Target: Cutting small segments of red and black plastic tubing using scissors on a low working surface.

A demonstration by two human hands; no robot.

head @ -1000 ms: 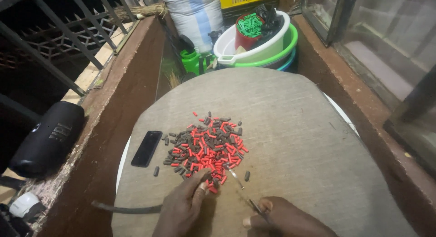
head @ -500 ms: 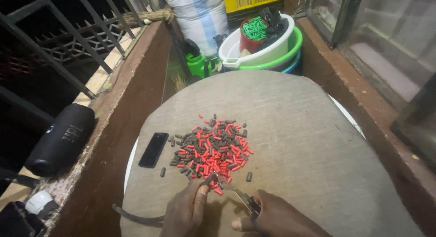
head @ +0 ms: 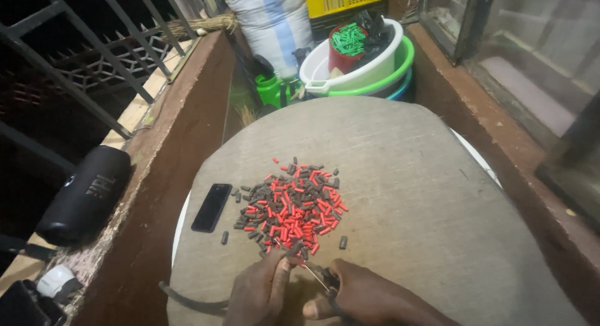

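Pile of red and dark beads (head: 290, 208), centre frame on round mat (head: 400, 176), mostly unthreaded. Left hand (head: 259, 291) pinching one dark bead at pile's lower edge; right hand (head: 365, 298) closed on thin needle (head: 315, 277). Thread hard to make out; wrists cut off at bottom edge.
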